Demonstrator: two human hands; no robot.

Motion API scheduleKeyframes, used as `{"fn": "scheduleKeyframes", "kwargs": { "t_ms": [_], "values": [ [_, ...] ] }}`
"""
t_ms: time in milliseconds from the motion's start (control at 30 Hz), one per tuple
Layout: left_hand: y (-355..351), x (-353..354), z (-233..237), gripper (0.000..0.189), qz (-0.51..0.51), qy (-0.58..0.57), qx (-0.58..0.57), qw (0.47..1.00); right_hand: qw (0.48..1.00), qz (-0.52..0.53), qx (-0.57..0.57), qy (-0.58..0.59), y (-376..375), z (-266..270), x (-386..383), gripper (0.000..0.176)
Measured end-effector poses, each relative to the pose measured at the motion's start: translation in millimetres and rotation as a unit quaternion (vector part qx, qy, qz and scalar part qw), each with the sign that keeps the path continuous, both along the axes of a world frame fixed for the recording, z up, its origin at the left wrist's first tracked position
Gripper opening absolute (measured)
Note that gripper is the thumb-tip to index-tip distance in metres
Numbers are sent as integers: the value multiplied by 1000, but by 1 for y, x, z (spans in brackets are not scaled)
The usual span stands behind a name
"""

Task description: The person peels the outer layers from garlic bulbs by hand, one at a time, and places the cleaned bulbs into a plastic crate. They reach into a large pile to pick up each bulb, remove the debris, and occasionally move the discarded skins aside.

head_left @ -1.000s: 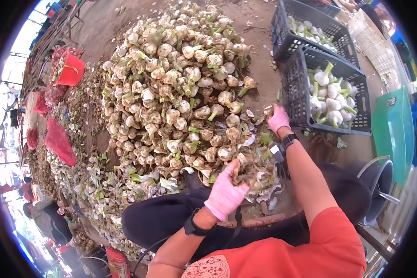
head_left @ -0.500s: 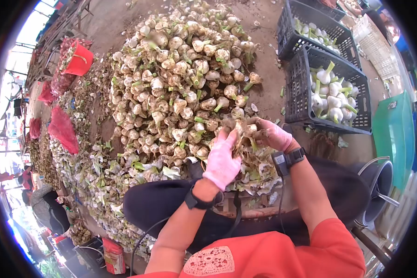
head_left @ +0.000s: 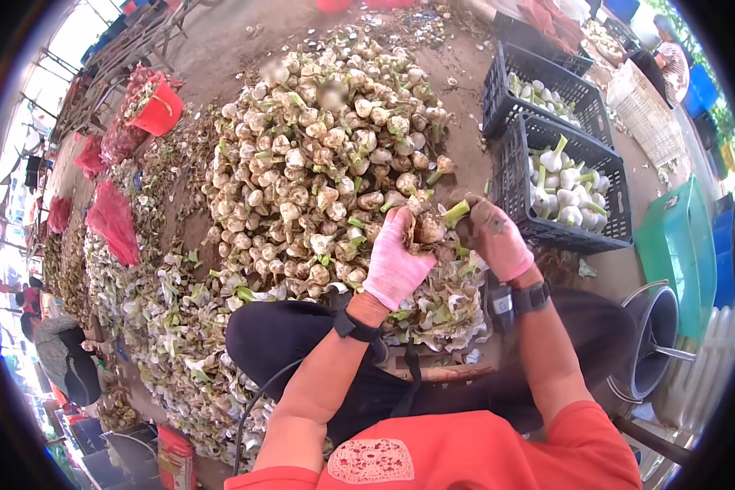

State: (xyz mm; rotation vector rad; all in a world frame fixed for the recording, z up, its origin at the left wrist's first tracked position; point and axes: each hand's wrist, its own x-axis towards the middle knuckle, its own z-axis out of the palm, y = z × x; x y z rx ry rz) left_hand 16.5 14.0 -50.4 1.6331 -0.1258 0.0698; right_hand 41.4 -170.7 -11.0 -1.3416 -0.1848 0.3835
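Note:
My left hand [head_left: 398, 260], in a pink-and-white glove with soiled fingertips, is closed around a garlic bulb [head_left: 427, 229] with dirty outer skin. The bulb's cut green stem [head_left: 456, 214] points right, toward my right hand [head_left: 498, 239]. That hand wears a matching glove, darkened with dirt. Its fingers curl close beside the stem end; what they hold, if anything, is hidden. Just beyond both hands lies a large heap of unpeeled garlic bulbs [head_left: 318, 163]. Below them, between my knees, is a pile of loose garlic skins [head_left: 441, 306].
At the right stand black plastic crates [head_left: 584, 234] with cleaned white garlic. Beyond my right knee are a grey bucket [head_left: 657, 327] and a green bin [head_left: 678, 245]. A red bucket [head_left: 157, 110] and pink mesh sacks [head_left: 112, 222] lie left. Other people sit at the far left and upper right.
My right hand has moved slightly right and turned, its back now more visible. The garlic bulb in my left hand now shows its stem pointing right. The camera view has shifted slightly.

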Motion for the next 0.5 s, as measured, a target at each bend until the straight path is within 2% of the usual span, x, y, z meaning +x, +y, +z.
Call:
{"fn": "scheduleKeyframes", "kwargs": {
  "t_ms": [67, 100, 200, 233, 300, 433, 467, 500],
  "values": [
    [-3, -6, 21, 51, 5, -50, 41, 998, 998, -30, -35, -46, 15, -5, -5, 34],
    [-4, -8, 31, 49, 7, -75, 62, 995, 998, -51, 26, 3, 24, -2, -10, 31],
    [-4, -12, 50, 44, 46, -101, 59, 992, 996, -80, 36, 28, 40, 8, -14, 30],
    [-2, -11, 44, 44, 48, -101, 59, 992, 996, -77, 9, 43, 40, 7, -13, 29],
    [1, -8, 22, 44, 56, -60, 43, 996, 995, -72, 29, 68, 42, 12, -18, 28],
    [4, -5, 21, 45, 18, -19, 3, 1000, 992, -75, 55, 89, 42, 18, -19, 22],
    [0, -5, 33, 45, -8, 108, -258, 960, 992, -76, 55, 90, 40, 14, -18, 22],
    [-2, -5, 42, 46, -33, 225, -496, 838, 995, -81, 44, 47, 37, 7, -16, 21]
  ]
}}
